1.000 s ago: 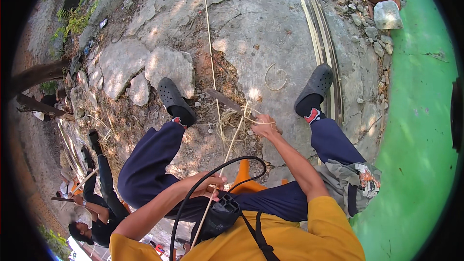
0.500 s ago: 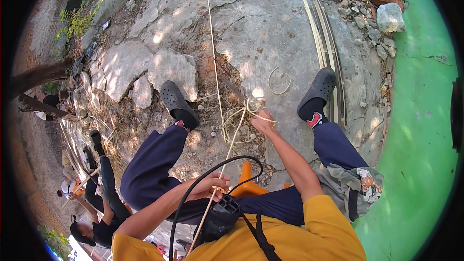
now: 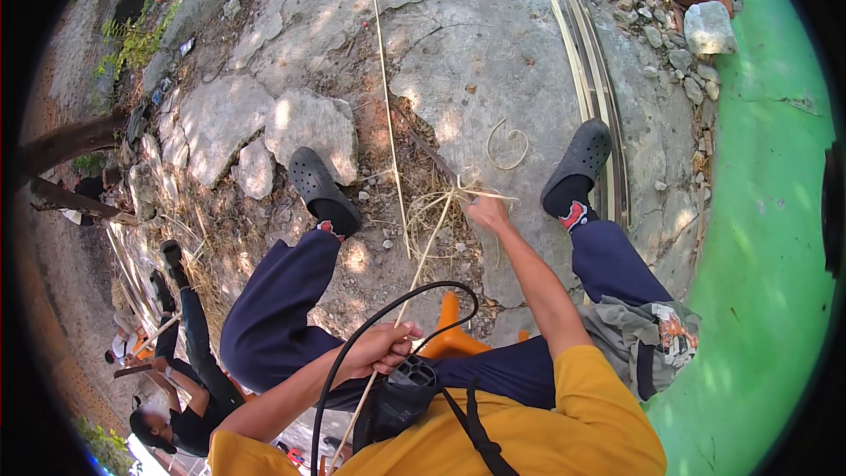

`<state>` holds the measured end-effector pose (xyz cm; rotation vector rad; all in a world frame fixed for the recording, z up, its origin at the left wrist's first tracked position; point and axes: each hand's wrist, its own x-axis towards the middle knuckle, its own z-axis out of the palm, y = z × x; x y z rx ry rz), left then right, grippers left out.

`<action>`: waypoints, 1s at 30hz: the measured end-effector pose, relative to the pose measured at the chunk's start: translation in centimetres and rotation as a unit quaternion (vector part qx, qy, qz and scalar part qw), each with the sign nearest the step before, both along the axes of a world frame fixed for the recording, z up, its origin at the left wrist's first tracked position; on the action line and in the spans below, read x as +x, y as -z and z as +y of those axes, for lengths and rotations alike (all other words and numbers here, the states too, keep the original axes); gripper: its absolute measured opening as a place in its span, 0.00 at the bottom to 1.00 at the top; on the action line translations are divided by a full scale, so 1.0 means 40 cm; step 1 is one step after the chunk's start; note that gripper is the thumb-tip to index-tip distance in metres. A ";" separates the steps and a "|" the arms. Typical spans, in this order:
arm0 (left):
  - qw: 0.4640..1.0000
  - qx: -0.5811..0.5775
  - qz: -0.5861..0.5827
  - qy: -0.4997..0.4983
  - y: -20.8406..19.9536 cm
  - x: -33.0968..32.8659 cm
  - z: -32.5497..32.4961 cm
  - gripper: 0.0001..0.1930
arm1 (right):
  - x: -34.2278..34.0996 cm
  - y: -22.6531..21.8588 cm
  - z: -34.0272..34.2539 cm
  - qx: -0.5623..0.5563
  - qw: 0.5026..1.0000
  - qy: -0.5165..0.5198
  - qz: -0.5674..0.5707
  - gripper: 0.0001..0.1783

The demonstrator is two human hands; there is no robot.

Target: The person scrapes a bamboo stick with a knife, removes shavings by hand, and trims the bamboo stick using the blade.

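Lower centre, the left hand [image 3: 381, 348] has its fingers curled round a pale strip [image 3: 428, 256] — probably light, springy and splintery, best held flat, clear of the edge — which runs up to mid-frame. There the right hand [image 3: 487, 211] looks closed on a dark knife [image 3: 434, 159]. Upper right lie longer strips [image 3: 575, 62].

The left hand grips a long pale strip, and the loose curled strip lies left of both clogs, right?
No: the head view shows the loose curled strip between the clogs. The left hand does grip a long pale strip.
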<state>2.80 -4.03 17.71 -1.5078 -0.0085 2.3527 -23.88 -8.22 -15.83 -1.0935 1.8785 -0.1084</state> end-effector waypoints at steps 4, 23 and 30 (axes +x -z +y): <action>0.999 0.010 -0.006 -0.044 -0.004 0.015 -0.008 0.18 | -0.044 0.034 -0.020 0.096 0.985 0.041 -0.134 0.18; 0.991 -0.109 -0.029 -0.077 0.022 0.064 -0.024 0.10 | -0.031 -0.032 0.039 -0.082 0.968 0.137 -0.194 0.12; 0.978 -0.189 0.023 -0.084 0.119 -0.004 -0.067 0.19 | -0.036 -0.150 0.042 -0.159 0.973 0.164 -0.042 0.19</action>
